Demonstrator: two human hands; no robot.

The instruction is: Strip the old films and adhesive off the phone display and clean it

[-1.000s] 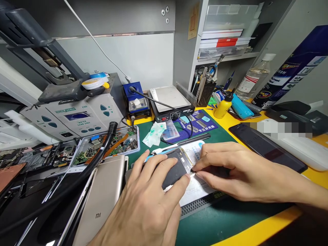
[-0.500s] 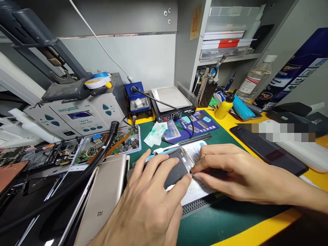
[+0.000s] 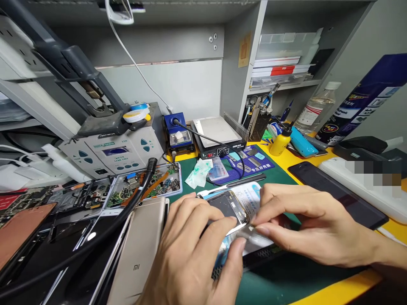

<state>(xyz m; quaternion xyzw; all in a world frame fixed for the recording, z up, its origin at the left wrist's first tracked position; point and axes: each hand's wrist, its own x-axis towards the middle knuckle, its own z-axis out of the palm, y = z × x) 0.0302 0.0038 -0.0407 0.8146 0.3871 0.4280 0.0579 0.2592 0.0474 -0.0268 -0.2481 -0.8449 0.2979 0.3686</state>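
A phone with its back off (image 3: 224, 206) lies on a printed white sheet (image 3: 246, 199), its dark inside facing up. My left hand (image 3: 193, 245) is draped over its near left side, fingers spread on it and thumb held apart. At the phone's right edge, the thumb and forefinger of my right hand (image 3: 305, 224) are pinched together. What sits between those fingertips is too small to make out. A shiny, see-through patch (image 3: 251, 238) shows below them, beside the phone. Much of the phone is hidden by my left hand.
A thin dark-and-white tool (image 3: 244, 181) lies beyond the phone. A gold phone back (image 3: 140, 250) and a tray of circuit boards (image 3: 180, 182) are to the left. Behind stand a hot plate (image 3: 219, 131) and a yellow bottle (image 3: 281, 140). A black phone (image 3: 340, 192) lies right.
My left thumb has moved away from the phone's edge, toward me. My right fingertips remain pinched, slightly farther right and lower. The whole view has tilted upward.
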